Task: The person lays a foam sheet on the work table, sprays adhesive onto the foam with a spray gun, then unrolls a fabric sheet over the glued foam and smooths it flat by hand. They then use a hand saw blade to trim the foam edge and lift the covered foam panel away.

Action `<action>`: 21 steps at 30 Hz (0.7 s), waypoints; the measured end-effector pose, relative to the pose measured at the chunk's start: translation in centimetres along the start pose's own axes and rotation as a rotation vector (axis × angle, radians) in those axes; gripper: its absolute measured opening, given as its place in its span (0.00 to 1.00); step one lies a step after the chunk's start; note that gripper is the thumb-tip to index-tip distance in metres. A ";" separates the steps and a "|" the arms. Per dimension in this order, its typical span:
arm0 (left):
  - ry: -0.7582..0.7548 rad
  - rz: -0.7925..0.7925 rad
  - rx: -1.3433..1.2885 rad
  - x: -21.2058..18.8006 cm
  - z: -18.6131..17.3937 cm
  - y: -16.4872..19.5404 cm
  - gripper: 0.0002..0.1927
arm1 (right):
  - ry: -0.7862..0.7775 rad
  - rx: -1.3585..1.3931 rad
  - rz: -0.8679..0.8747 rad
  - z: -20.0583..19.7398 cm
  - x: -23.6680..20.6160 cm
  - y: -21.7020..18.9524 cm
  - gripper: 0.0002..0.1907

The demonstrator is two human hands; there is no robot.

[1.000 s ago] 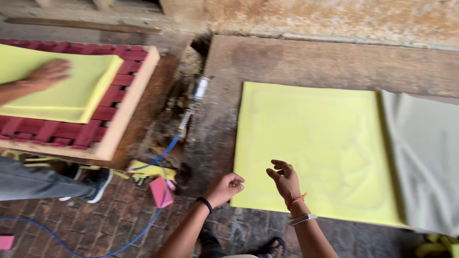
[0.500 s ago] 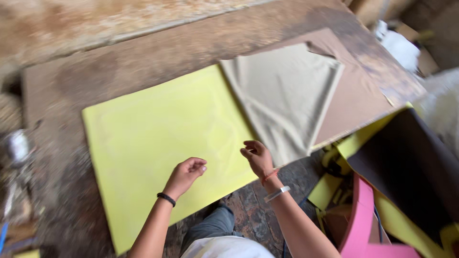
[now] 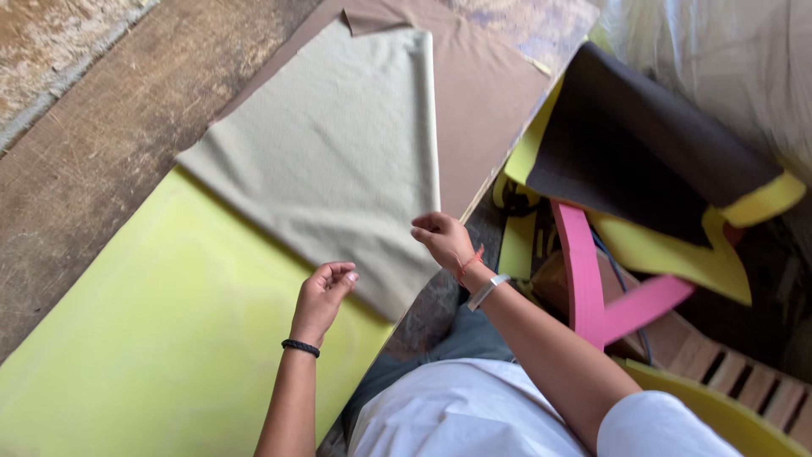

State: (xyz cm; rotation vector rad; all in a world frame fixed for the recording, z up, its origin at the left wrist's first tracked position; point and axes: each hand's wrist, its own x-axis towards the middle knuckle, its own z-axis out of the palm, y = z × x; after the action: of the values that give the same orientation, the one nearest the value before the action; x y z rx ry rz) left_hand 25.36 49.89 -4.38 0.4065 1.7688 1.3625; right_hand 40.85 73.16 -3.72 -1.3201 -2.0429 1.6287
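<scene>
A worn wooden table [image 3: 93, 152] fills the left of the frame, bearing a yellow foam sheet [image 3: 144, 338] at lower left, probably spread flat for covering. A beige cloth [image 3: 338, 144] overlaps the sheet's upper edge, on a brown board [image 3: 482, 93]. Pink and dark foam scraps [image 3: 626, 169] pile at right (no labels visible). The left hand [image 3: 324, 292] hovers loosely curled, empty; the right hand [image 3: 444, 239], half open, is at the cloth's edge.

A workshop: foam sheets [image 3: 152, 338], fabric [image 3: 338, 152] and offcuts [image 3: 609, 288] on a worn workbench [image 3: 93, 144].
</scene>
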 end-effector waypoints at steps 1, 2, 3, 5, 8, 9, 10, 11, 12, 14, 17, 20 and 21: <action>-0.003 0.026 0.008 1.4 0.8 0.7 0.12 | -0.005 0.024 0.015 -0.9 1.8 0.6 0.17; 0.010 0.048 0.009 2.8 1.6 1.2 0.12 | -0.024 0.041 0.028 -1.6 3.9 1.1 0.17; 0.030 0.063 0.008 3.5 2.4 1.7 0.11 | -0.049 0.053 0.009 -2.5 5.8 1.5 0.18; 0.137 0.053 -0.065 3.9 4.2 2.4 0.12 | -0.122 0.075 -0.038 -3.9 10.2 1.6 0.19; 0.198 0.083 -0.115 4.2 5.7 3.5 0.13 | -0.238 -0.019 -0.020 -4.9 14.9 0.8 0.21; 0.200 0.088 -0.138 3.9 7.0 3.4 0.14 | -0.277 -0.028 -0.063 -5.2 16.1 0.6 0.22; 0.231 0.043 -0.115 3.9 8.0 3.2 0.14 | -0.320 -0.019 -0.115 -4.9 17.4 0.1 0.22; 0.272 0.000 -0.074 3.4 8.0 2.8 0.14 | -0.347 -0.027 -0.134 -4.3 18.4 -0.4 0.22; 0.314 -0.045 -0.029 3.1 8.1 2.4 0.15 | -0.376 -0.030 -0.154 -3.5 19.2 -1.0 0.22; 0.359 -0.020 -0.099 3.3 8.1 1.5 0.15 | -0.421 -0.092 -0.169 -2.6 20.3 -1.7 0.23; 0.438 0.004 -0.187 4.6 8.5 0.4 0.15 | -0.476 -0.163 -0.211 -1.5 21.2 -2.4 0.24; 0.486 -0.005 -0.201 5.8 8.5 0.7 0.15 | -0.499 -0.029 -0.153 -1.9 22.7 -2.6 0.24; 0.498 -0.007 -0.203 6.6 8.3 1.2 0.15 | -0.496 0.034 -0.056 -2.1 23.8 -2.7 0.23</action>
State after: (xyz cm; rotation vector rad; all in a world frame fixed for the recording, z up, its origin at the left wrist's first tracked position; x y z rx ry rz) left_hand 27.62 60.16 -6.49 -0.0598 1.9892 1.7245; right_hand 27.12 92.20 -8.87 -0.8977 -2.2678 2.1166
